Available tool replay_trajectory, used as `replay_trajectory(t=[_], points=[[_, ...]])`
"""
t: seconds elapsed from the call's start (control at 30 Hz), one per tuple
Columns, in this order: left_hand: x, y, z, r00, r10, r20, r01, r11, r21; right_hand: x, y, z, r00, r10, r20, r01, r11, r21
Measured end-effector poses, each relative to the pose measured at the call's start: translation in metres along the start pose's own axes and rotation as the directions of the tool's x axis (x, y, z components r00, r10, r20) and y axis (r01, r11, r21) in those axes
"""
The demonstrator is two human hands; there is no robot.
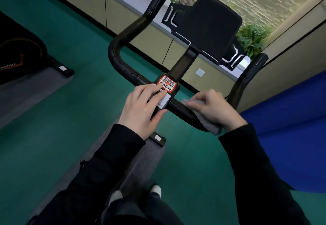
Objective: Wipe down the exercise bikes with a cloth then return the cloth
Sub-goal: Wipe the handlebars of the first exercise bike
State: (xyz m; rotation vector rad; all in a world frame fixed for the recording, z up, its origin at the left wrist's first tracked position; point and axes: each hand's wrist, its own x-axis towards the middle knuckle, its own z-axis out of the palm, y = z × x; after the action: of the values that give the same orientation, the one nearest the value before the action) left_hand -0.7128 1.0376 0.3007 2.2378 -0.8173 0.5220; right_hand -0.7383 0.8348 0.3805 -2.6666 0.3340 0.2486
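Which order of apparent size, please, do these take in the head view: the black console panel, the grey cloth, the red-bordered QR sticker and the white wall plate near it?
1. black console panel
2. grey cloth, partly hidden under the right hand
3. red-bordered QR sticker
4. white wall plate, though it is farther away

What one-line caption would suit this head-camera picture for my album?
Right hand holds a grey cloth against the black handlebar while the left hand rests on the QR sticker.
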Motion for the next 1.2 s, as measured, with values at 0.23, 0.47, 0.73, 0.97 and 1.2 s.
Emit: replay_trajectory(t=[0.23, 0.47, 0.73, 0.97, 1.2], points=[[-0.002, 0.000, 0.001, 1.000, 0.011, 0.001, -0.011, 1.000, 0.018, -0.005, -0.010, 0.013, 0.984, -0.039, -0.176, 0.049, 0.998, 0.050], [-0.001, 0.001, 0.001, 1.000, 0.010, 0.012, -0.011, 1.000, 0.023, -0.044, -0.001, 0.025, 0.899, -0.037, -0.436, 0.020, 0.999, -0.044], [-0.002, -0.002, -0.002, 0.999, 0.017, 0.044, -0.018, 0.999, 0.026, -0.077, 0.001, 0.052, 0.730, -0.069, -0.680, 0.046, 0.998, -0.052], [-0.001, -0.009, -0.005, 0.995, 0.056, 0.076, -0.057, 0.998, 0.010, -0.051, -0.033, 0.090, 0.617, -0.173, -0.768, 0.208, 0.977, -0.053], [0.000, -0.009, -0.010, 0.991, 0.071, 0.115, -0.068, 0.997, -0.024, -0.085, -0.027, 0.110, 0.615, 0.085, -0.784, 0.269, 0.912, 0.310]])
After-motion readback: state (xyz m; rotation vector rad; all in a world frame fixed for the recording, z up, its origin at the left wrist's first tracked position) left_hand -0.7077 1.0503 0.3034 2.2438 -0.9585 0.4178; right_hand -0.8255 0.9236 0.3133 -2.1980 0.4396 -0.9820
